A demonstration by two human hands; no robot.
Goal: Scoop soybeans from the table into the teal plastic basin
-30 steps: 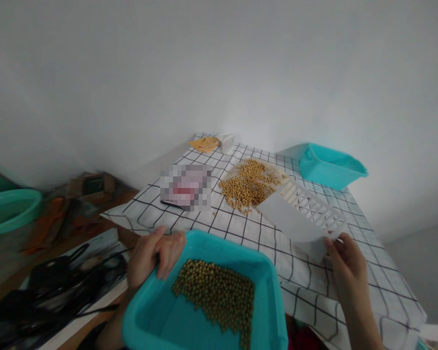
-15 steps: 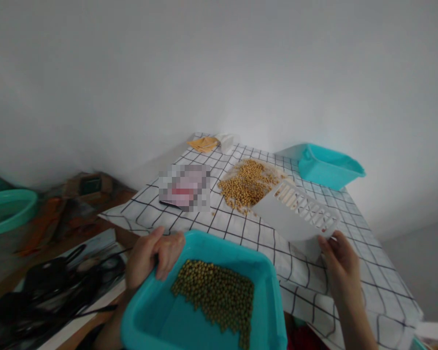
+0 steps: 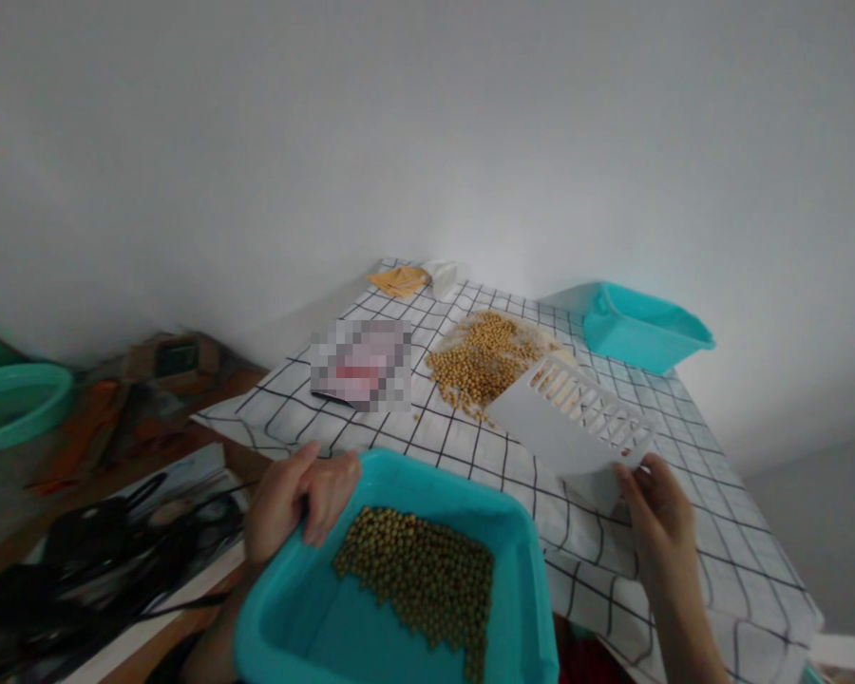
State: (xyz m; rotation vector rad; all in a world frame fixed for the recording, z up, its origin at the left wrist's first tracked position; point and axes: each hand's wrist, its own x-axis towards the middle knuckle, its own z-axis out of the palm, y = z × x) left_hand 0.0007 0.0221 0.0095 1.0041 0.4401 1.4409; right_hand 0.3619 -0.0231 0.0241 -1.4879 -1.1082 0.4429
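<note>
My left hand [image 3: 303,499] is closed around the far left rim of a turquoise plastic basin [image 3: 332,622], which is at the near edge of the table. Many soybeans [image 3: 424,570] lie in the basin, gathered toward its far and right side. With fingers and thumb pinched, my right hand [image 3: 659,508] grips the near right corner of a thin white slotted plastic board [image 3: 552,423]. The board is tilted, its far left edge by a heap of loose soybeans [image 3: 481,361] on the tablecloth. Part of the heap is hidden behind the board.
A checked tablecloth [image 3: 691,456] covers the table. Another turquoise basin [image 3: 641,332] stands at the back right by the wall. A blurred-out flat object [image 3: 363,366] lies left of the heap, and a yellow cloth-like item [image 3: 399,280] behind it. Black cables [image 3: 106,541] lie at lower left.
My right hand and the white board have shifted slightly left, toward the soybean heap. My left hand and the basin it grips are almost unmoved.
</note>
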